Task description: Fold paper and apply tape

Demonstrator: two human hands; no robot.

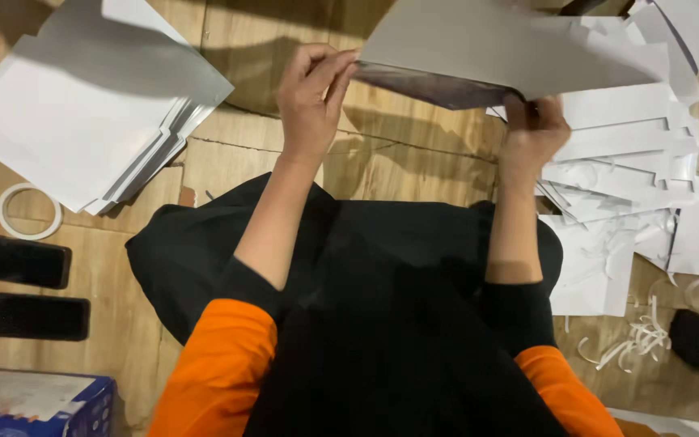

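Two hands (311,101) (532,133), flat grey card (495,53)

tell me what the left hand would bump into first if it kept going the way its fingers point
The left hand already pinches the near corner of the grey card sheet, fingers aimed up and right. Going on, it would probably meet that sheet's dark underside first; beyond lies wooden floor, though depth is hard to judge.

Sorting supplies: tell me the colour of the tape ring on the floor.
White, the tape ring shows best in the head view.

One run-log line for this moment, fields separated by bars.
left hand: pinches card edge | right hand: grips card underside | card: lifted, folded | stack: left on floor
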